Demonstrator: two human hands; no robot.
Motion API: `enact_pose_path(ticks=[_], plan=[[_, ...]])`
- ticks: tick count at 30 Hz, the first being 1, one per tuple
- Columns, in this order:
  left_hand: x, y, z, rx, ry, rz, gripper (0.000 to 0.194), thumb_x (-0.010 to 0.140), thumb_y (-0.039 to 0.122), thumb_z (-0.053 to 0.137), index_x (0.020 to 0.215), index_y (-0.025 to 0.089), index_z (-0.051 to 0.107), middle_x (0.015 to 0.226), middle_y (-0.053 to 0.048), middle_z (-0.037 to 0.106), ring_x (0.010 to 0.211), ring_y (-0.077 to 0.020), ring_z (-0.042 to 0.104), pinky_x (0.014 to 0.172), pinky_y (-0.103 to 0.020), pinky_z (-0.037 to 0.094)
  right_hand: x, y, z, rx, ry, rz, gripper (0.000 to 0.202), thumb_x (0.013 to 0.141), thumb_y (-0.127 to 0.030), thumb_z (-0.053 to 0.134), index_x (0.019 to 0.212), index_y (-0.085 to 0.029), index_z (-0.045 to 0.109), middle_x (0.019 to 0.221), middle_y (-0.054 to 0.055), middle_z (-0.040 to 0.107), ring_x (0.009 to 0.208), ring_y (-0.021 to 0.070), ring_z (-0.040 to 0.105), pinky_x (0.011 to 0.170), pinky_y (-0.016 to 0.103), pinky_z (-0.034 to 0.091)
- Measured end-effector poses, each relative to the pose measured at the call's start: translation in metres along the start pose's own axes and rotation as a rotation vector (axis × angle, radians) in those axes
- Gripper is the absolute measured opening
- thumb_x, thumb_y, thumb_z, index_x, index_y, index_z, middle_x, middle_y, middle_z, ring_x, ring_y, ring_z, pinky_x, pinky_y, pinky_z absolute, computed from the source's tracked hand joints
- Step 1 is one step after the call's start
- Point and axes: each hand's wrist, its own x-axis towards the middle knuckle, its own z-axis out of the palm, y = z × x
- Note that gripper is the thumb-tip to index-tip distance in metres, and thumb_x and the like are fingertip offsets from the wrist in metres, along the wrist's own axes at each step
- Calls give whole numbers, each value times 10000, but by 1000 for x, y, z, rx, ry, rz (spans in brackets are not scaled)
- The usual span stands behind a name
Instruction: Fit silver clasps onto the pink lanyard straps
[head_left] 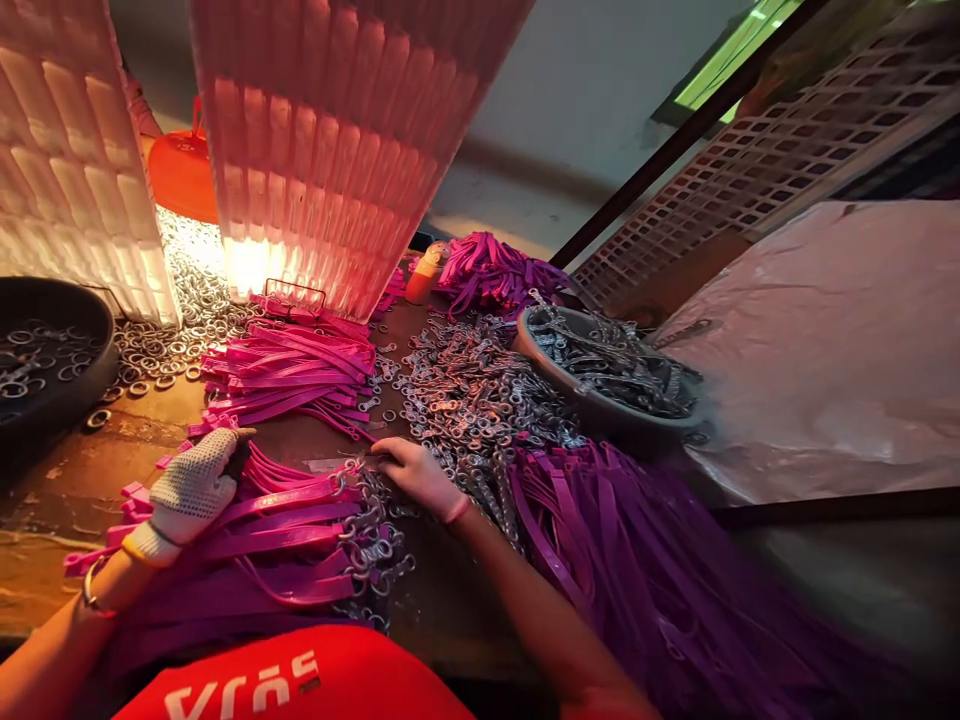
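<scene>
My left hand (191,488), in a white dotted knit glove, is closed above the left ends of a row of pink-purple straps. A small dark shape shows by its fingertips, too unclear to name. My right hand (420,472), in a thin pale glove, pinches the end of a pink strap (337,418) that reaches from the pile behind. Below my hands lie straps (277,545) with metal clasps (367,550) on their right ends. Another bundle of pink straps (292,365) lies just beyond.
Loose metal clasps (472,390) are heaped right of centre, beside a full basin (559,375). Purple straps (637,570) hang at the right. A dark bowl (105,350) of rings stands left. Behind are ridged translucent panels (322,130), an orange lamp (180,175) and a bottle (425,275).
</scene>
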Motion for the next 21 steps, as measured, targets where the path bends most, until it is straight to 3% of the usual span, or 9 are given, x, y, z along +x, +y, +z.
enact_pose_path(ticks=[5, 10, 13, 17, 21], plan=[[-2, -5, 3, 87, -20, 8, 525, 816, 123, 419, 1313, 142, 587, 1234, -122, 693, 1116, -285, 675, 974, -415, 530, -8, 11, -12, 85, 165, 115, 390, 961, -284, 388, 1215, -142, 648, 975, 65, 738, 809, 168, 668, 740, 280, 527], [-3, -7, 9, 85, 19, 15, 443, 888, 173, 432, 1298, 148, 597, 1206, -120, 704, 1091, -278, 683, 970, -396, 528, -3, 6, -25, 26, 51, 89, 173, 794, -154, 603, 873, -206, 748, 938, 11, 738, 927, 154, 659, 874, 249, 483], [-3, -8, 10, 65, 13, 22, 468, 854, 145, 448, 1298, 154, 595, 1243, -123, 691, 1121, -282, 671, 987, -400, 521, -4, -3, -17, -88, 50, 163, 114, 789, -138, 640, 789, -207, 730, 907, 13, 710, 864, 151, 648, 821, 239, 471], [-4, -6, 11, 62, 1, -17, 516, 816, 120, 459, 1312, 165, 591, 1245, -118, 690, 1120, -281, 669, 989, -402, 523, -8, -14, 5, -239, 143, 282, 97, 872, -211, 617, 856, -202, 712, 987, 45, 675, 864, 164, 641, 801, 255, 463], [-7, 3, 11, 35, 37, -40, 525, 786, 93, 476, 1283, 178, 621, 1211, -111, 705, 1105, -269, 677, 972, -387, 542, -11, -24, 21, -309, 201, 301, 115, 902, -224, 583, 859, -200, 687, 1022, 81, 662, 837, 186, 658, 751, 278, 473]])
